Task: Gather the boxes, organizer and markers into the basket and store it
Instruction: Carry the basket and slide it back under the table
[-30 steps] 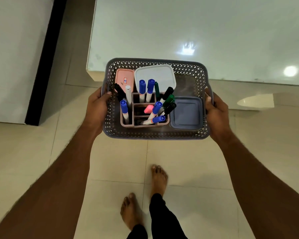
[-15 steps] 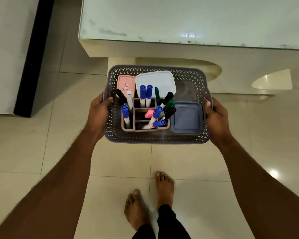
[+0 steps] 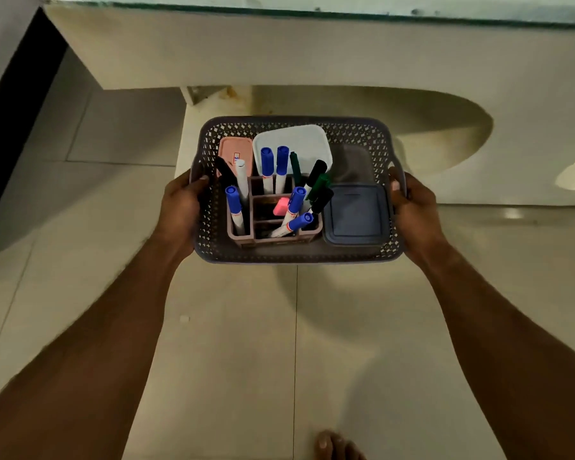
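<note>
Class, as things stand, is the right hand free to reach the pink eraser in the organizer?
Probably not: the right hand grips the basket handle, as the left hand does opposite. The eraser lies uncovered, among markers, but letting go would likely tip the basket.

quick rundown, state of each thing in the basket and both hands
basket: held off the floor, level, loaded
organizer: upright in the basket, markers standing in it
white box: lid on, at the back
pink box: lid on, back left
blue box: lid on, right of the organizer
left hand: grips the left rim
right hand: grips the right rim
</note>
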Available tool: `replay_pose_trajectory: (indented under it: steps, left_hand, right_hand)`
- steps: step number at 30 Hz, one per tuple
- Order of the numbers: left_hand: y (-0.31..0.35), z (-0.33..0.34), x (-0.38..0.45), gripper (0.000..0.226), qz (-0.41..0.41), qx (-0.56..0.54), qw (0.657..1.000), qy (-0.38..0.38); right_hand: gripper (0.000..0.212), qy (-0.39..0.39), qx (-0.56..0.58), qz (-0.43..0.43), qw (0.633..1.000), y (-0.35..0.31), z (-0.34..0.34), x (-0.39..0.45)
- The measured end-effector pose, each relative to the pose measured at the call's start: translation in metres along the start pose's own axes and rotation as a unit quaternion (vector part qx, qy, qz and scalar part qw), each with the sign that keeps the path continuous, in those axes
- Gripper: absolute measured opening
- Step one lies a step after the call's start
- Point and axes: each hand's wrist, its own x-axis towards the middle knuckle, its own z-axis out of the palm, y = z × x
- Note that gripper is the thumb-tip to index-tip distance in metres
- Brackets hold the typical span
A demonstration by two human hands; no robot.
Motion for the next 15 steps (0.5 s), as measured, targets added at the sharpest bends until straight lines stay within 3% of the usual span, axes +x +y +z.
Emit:
replay_pose_trajectory:
  steps: [15]
  left_hand:
    - [-0.015,0.021,0.129,0.025,0.042,-0.012,0.999,-0.017]
  right_hand:
    - [0.022,-0.01,0.003,-0.063,0.998,0.034,0.034,0.11]
